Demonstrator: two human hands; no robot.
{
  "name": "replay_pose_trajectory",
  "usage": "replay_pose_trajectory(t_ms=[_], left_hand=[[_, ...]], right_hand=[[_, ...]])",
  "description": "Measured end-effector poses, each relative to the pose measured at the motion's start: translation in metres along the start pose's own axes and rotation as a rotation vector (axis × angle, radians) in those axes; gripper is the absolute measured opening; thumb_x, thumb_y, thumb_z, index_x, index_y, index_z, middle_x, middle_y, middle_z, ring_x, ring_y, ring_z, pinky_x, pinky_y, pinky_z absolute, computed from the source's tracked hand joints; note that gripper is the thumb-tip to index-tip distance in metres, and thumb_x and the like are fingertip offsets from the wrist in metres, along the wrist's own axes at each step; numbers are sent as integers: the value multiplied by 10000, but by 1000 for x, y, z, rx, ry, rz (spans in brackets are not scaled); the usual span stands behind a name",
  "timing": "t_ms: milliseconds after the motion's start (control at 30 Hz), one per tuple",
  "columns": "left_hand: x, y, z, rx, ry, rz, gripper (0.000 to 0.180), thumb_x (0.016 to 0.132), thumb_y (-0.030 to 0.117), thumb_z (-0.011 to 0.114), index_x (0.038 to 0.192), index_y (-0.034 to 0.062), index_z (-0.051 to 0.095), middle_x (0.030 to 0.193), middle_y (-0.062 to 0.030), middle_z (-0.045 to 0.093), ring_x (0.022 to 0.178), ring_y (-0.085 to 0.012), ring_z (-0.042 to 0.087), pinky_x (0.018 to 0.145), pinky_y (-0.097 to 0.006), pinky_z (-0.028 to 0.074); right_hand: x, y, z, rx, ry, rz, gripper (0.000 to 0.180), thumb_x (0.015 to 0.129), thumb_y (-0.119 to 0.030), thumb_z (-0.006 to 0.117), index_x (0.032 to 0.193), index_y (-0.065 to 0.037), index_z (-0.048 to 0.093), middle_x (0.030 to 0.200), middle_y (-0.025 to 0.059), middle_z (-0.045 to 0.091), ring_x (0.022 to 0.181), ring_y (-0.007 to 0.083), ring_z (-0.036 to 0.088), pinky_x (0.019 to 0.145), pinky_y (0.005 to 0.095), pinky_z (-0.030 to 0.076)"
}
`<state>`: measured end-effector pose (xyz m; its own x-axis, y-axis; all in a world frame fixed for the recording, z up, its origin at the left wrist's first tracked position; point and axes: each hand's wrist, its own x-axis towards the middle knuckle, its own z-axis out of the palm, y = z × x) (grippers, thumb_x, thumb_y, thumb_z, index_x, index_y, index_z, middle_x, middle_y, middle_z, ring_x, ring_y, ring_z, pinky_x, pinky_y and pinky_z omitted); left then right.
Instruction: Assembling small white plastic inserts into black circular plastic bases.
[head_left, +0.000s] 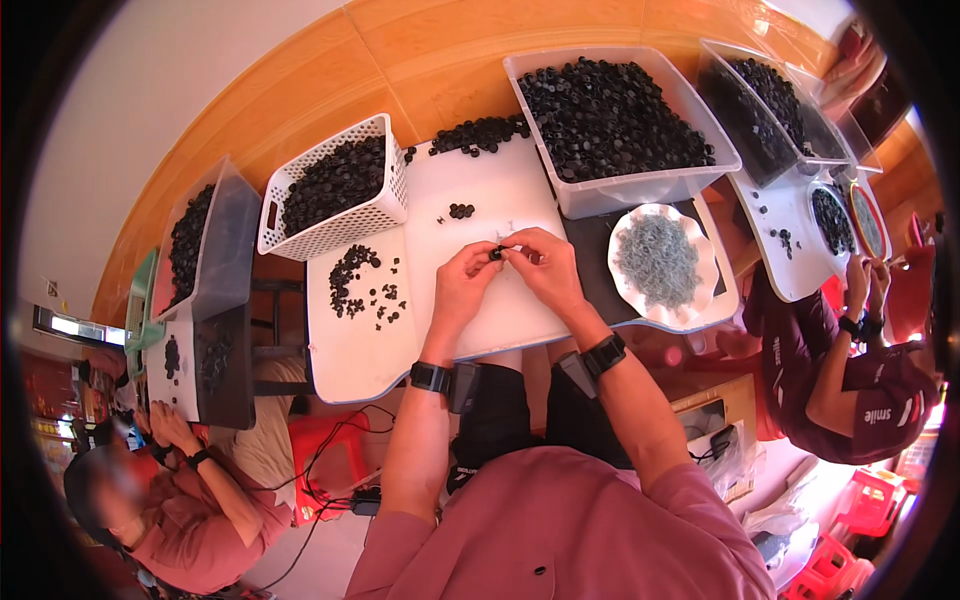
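Over the middle of the white table, my left hand [466,284] and my right hand [546,266] meet, fingertips pinched together on a small round black plastic part [496,254]. The fingers cover most of it. A little beyond them lies a small cluster of black parts [461,211]. Left of my left hand is a loose spread of small black pieces [350,285]. To the right of my right hand stands a white wavy-rimmed bowl [664,319] filled with small translucent grey pieces [657,262].
Behind are a white perforated basket [330,233] and a large translucent bin [652,192], both full of black parts. More black parts [480,135] lie between them. Co-workers sit at the left [195,530] and right [850,390]. A red stool [328,450] and cables are below left.
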<state>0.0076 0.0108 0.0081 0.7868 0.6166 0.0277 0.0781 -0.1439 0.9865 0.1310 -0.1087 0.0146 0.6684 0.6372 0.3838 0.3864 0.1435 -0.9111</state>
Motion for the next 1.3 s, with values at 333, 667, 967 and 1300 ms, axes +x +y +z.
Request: replay_pose_trajectory(t_ms=[333, 667, 967, 1300], left_hand=[[0, 0, 2, -53, 10, 30, 282, 952, -6, 694, 1233, -25, 681, 1053, -85, 772, 931, -127, 717, 861, -272, 571], [-2, 4, 2, 53, 42, 53, 333, 923, 22, 734, 1244, -20, 660, 986, -109, 781, 906, -116, 724, 841, -262, 570], [0, -6, 1, 35, 45, 23, 250, 937, -8, 718, 1173, -23, 638, 993, -83, 771, 932, -110, 710, 833, -246, 559], [-1, -10, 3, 63, 82, 86, 261, 910, 52, 749, 1152, -3, 669, 908, -97, 786, 830, -110, 719, 759, -262, 556]], right_hand=[[0, -5, -2, -5, -24, 6, 135, 851, -22, 749, 986, -16, 750, 926, 85, 733, 641, 157, 615, 597, 288, 500], [-1, -3, -1, -75, -58, -26, 137, 849, -11, 744, 986, -15, 753, 939, 101, 739, 703, 208, 678, 629, 307, 534], [-1, 1, 0, -42, -66, -52, 136, 885, -3, 713, 1011, -25, 762, 958, 96, 755, 801, 218, 718, 644, 306, 537], [-2, 4, 0, -28, -64, 54, 132, 885, -33, 735, 1013, -27, 769, 923, 93, 764, 754, 179, 708, 646, 287, 531]])
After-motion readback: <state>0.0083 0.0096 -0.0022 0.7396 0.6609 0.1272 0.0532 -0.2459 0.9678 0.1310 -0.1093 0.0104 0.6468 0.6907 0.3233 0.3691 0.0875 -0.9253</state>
